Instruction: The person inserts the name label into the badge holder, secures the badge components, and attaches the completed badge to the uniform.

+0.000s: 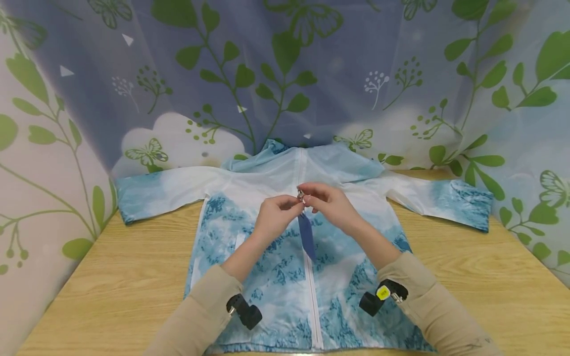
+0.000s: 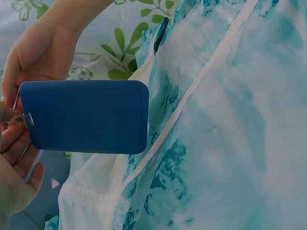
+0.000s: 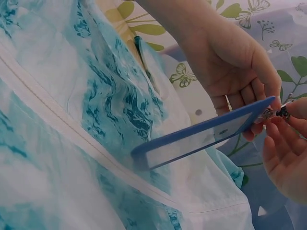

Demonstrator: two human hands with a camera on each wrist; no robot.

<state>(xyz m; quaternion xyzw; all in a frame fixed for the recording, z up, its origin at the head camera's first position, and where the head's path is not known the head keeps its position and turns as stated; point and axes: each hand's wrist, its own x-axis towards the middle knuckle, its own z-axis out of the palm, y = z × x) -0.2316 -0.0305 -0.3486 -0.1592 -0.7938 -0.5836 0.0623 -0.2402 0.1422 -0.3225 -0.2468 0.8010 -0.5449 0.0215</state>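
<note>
Both hands meet over the middle of a spread jacket [image 1: 280, 277], white and blue with a mottled print. From their fingertips hangs a blue badge holder [image 1: 306, 237], its plain back [image 2: 86, 117] facing the left wrist camera. A clear window [image 3: 201, 136] with a blue border shows in the right wrist view. My left hand [image 1: 276, 215] pinches the top end of the holder, by its small metal clip [image 3: 283, 113]. Thumb and fingers of my right hand [image 1: 331, 205] pinch the upper part of that clip. The holder overlaps the jacket's zipper [image 1: 313, 301] in the head view.
The jacket lies front up on a wooden table [image 1: 133, 277], sleeves spread to both sides and hood [image 1: 276, 153] at the back. A curtain [image 1: 329, 74] printed with leaves and butterflies stands behind and along both sides. Each wrist wears a black camera strap.
</note>
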